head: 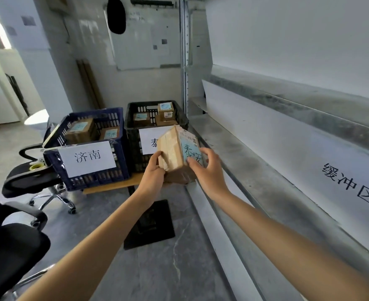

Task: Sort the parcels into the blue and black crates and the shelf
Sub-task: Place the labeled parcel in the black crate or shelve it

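Note:
I hold a brown cardboard parcel [173,153] with a pale blue handwritten label in both hands, tilted, in front of the black crate [133,146]. My left hand [154,172] grips its left lower corner. My right hand [207,168] grips its right side, thumb on the label. The black crate has a white paper sign and holds three parcels [165,111]. To its left, the blue crate [118,153] with a white sign holds two parcels [80,130]. The grey metal shelf [255,161] runs along the right, bare, with a white labelled sheet on its back.
Both crates stand on a low wooden table [109,186] with a black base plate [151,222]. Two black office chairs [31,177] stand at the left, one holding a tape roll [34,166]. A whiteboard [144,35] hangs on the far wall. Grey floor lies below.

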